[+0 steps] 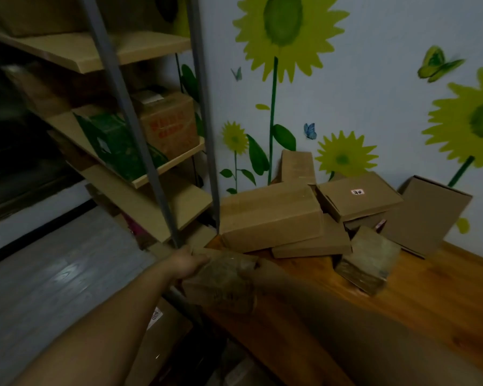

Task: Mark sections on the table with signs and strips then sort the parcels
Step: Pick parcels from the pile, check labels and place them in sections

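My left hand (186, 262) grips the left end of a small brown taped parcel (223, 282), held above the left corner of the wooden table (430, 296). My right arm is a dark blurred shape reaching from the lower right to the parcel's right side. My right hand (264, 273) sits against the parcel there, but its fingers cannot be made out. Further back on the table lies a pile of cardboard parcels: a large box (271, 215), a box with a white label (357, 200), a flat box (313, 245) and a small taped parcel (365, 264).
A metal rack with wooden shelves (140, 176) stands left of the table and holds a green box (117, 147) and a brown box with red print (168, 125). Two boxes (427, 215) lean on the sunflower wall. Grey floor lies at the left.
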{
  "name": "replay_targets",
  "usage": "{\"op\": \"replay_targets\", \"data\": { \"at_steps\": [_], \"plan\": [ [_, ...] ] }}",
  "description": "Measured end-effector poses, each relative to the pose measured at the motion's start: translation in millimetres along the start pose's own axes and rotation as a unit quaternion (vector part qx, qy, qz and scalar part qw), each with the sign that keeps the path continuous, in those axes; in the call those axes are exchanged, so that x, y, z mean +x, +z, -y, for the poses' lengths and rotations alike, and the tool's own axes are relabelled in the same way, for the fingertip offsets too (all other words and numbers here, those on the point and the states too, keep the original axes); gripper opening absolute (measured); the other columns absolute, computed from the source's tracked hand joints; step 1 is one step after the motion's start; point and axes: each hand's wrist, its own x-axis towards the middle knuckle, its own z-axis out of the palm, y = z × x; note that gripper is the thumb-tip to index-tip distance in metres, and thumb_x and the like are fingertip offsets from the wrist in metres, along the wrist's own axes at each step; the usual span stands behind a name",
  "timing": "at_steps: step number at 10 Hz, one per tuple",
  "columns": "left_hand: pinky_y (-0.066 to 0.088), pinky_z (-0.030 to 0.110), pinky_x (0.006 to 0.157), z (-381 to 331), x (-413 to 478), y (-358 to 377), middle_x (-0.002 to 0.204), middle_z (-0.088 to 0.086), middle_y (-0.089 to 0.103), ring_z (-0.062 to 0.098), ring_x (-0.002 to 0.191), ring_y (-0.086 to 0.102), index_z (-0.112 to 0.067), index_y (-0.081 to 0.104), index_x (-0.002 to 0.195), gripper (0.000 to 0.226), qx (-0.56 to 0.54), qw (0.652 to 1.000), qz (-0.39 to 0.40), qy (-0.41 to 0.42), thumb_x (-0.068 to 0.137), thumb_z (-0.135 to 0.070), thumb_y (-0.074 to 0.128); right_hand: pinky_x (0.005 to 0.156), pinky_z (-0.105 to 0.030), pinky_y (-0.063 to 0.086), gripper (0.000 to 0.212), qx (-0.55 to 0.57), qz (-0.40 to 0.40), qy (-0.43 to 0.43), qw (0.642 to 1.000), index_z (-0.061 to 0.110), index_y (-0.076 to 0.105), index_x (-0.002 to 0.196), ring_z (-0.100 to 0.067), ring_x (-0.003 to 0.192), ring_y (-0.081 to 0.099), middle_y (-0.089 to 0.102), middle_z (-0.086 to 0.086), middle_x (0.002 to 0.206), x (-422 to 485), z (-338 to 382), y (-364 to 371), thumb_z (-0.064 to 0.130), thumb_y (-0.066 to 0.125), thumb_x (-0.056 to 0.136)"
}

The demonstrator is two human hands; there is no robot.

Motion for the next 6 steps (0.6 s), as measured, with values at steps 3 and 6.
{"op": "replay_targets", "data": {
  "at_steps": [3, 6],
  "plan": [
    [0.051, 0.045, 0.084, -32.8, -41.7, 22.3, 0.127, 0.018, 0.054, 0.037, 0.112, 0.056, -0.009, 0.040, 0.135, 0.054, -0.054, 0.992, 0.090, -0.067, 0.099, -0.048, 0.033, 0.052, -0.022, 0.043, 0.042, 0.124, -0.091, 0.108, 0.982, 0.010, 0.049, 0.119, -0.011, 0.068, 0.051, 0.054, -0.003, 0.091, -33.3, -29.4, -3.7, 0.043, 0.055, 0.093],
    [0.050, 0.025, 0.057, -45.2, -91.9, 91.6, 0.092, 0.002, 0.057, 0.015, 0.077, 0.058, -0.011, 0.052, 0.113, 0.019, 0.015, 0.989, 0.120, 0.087, 0.094, -0.014, 0.055, 0.089, -0.040, 0.050, 0.041, 0.277, -0.330, 0.153, 0.889, 0.011, 0.050, 0.120, -0.024, 0.101, 0.059, 0.061, -0.010, 0.116, -119.9, -83.3, 5.5, 0.043, 0.053, 0.094]
  ]
}}
